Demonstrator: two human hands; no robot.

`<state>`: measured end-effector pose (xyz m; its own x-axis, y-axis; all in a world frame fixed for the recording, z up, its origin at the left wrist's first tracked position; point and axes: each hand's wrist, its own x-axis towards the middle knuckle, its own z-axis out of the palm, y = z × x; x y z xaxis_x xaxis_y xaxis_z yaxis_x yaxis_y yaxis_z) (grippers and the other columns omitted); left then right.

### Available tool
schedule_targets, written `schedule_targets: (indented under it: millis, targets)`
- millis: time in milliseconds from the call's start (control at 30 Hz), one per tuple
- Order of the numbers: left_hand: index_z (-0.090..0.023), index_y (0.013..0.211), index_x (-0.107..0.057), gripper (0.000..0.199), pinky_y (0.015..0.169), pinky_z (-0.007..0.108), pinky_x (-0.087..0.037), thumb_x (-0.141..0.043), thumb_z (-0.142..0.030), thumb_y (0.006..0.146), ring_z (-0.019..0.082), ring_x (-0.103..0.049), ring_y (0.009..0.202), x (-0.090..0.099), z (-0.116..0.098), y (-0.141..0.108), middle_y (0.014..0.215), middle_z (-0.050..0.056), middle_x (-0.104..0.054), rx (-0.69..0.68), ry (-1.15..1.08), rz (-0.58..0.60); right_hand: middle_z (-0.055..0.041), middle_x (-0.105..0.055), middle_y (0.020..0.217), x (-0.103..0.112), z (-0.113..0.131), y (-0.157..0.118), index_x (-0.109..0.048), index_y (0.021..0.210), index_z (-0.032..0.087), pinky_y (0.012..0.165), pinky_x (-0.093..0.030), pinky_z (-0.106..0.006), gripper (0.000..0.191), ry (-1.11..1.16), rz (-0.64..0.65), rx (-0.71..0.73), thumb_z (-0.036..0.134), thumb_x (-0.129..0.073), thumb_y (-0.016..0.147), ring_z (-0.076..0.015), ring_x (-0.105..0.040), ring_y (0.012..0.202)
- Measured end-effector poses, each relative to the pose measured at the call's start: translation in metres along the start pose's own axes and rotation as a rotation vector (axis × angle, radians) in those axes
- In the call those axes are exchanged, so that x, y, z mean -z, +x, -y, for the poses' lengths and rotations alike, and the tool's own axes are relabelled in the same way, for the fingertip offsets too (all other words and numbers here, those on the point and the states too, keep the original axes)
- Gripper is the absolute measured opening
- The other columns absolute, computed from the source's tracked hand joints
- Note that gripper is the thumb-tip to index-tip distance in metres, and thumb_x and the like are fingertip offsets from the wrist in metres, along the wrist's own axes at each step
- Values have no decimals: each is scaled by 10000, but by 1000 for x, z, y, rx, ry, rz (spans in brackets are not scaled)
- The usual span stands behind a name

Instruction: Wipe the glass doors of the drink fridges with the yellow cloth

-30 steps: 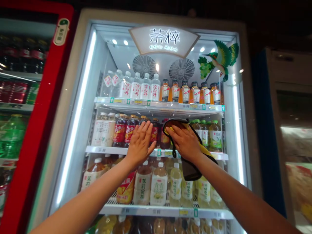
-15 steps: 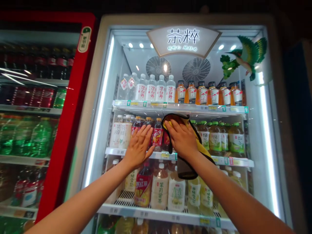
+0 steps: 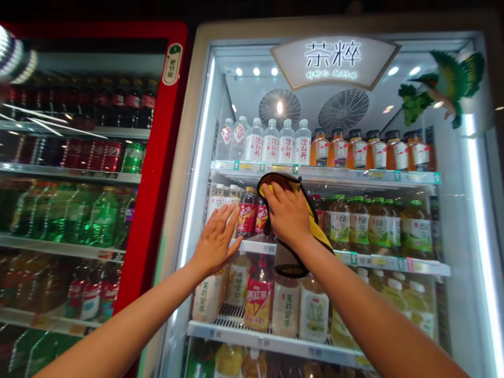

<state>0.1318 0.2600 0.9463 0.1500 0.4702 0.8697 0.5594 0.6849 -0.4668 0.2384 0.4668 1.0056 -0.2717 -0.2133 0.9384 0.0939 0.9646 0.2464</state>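
Observation:
My right hand (image 3: 289, 212) lies with spread fingers over a yellow and dark grey cloth (image 3: 289, 260) with black edging, pressing it to the glass door of a lit drinks fridge (image 3: 202, 131). The cloth's lower part hangs below my palm. To the left, my left hand (image 3: 216, 236) is held up flat with its fingers stretched out, empty, and seems to rest against the same glass. Behind the hands are red-labelled tea bottles (image 3: 247, 215) and pale-labelled bottles (image 3: 233, 193), partly hidden by my fingers and the cloth. Green tea bottles (image 3: 359, 220) stand right of the cloth.
A red-framed fridge (image 3: 153, 184) with cola, cans and green bottles adjoins on the left. Water bottles (image 3: 271, 142) and amber bottles (image 3: 357, 149) fill the top shelf. A green bird ornament (image 3: 452, 84) is at the upper right, beside the lit sign (image 3: 334, 60).
The view has turned left, so the fridges appear farther right. Against the shelves, both hands and the cloth have moved left, uncovering more green tea bottles.

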Motion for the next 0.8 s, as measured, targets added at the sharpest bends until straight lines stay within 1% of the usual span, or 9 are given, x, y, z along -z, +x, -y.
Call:
schedule_targets:
  millis: [133,267,333,400,533,600,667,733,800]
  targets:
    - [-188,1608,39,801,1249,469,-232,-444,-341,988,278,-257,1521,2,15,-12,1626,151,-302,1,-8,17,-47,-612,1413,10,-14,-28,-552,1431,317,1171,-257,-478,454,22,53,174,284,-449,989,-254,-582,1152]
    - [-182,1610,3,778,1250,469,-231,-438,-338,988,282,-265,1518,4,34,-23,1628,150,-300,5,-3,10,-82,-597,1425,12,-26,-4,-629,1357,292,1080,-347,-516,412,-10,-101,-87,294,-441,990,-301,-561,1177]
    - [-185,1610,-6,779,1248,477,-235,-447,-333,985,287,-259,1519,3,38,-25,1630,147,-299,6,-12,-1,-102,-551,1475,4,-11,17,-598,1392,264,1047,-370,-543,446,-26,-148,-197,254,-420,984,-331,-539,1207]
    - [-180,1610,-7,788,1244,491,-240,-456,-333,981,296,-253,1520,0,38,-26,1629,152,-299,9,-27,-19,-110,-508,1515,-6,15,29,-541,1444,247,1052,-364,-554,490,-36,-133,-198,214,-414,972,-336,-527,1225]
    - [-195,1611,-1,792,1237,505,-249,-464,-331,983,305,-258,1518,-3,37,-26,1630,152,-297,12,-60,-50,-78,-546,1485,-17,51,5,-494,1476,274,1146,-286,-518,496,-6,3,57,237,-439,984,-273,-564,1180]
    - [-212,1612,3,797,1241,511,-238,-470,-331,981,301,-261,1517,-3,40,-27,1635,141,-293,5,-83,-52,-48,-618,1407,-13,47,-19,-530,1443,308,1172,-263,-477,458,21,48,180,254,-448,996,-232,-594,1116]
    - [-214,1611,7,799,1246,511,-224,-471,-324,981,294,-255,1520,-1,46,-29,1636,135,-295,-1,-91,-53,-44,-662,1337,-8,29,-32,-600,1376,319,1148,-302,-458,403,36,10,177,274,-468,998,-222,-607,1078]
    - [-215,1611,9,799,1249,502,-218,-471,-319,981,287,-244,1525,1,51,-32,1637,127,-296,-10,-87,-53,-82,-664,1319,-5,8,-26,-667,1298,283,1072,-383,-458,357,43,-117,42,314,-494,988,-249,-605,1081]
    - [-216,1611,9,806,1251,497,-214,-480,-322,979,284,-237,1527,1,55,-33,1638,124,-297,-21,-76,-52,-128,-637,1340,-7,-2,-1,-709,1232,234,997,-439,-456,345,68,-279,-124,330,-500,974,-283,-588,1124]
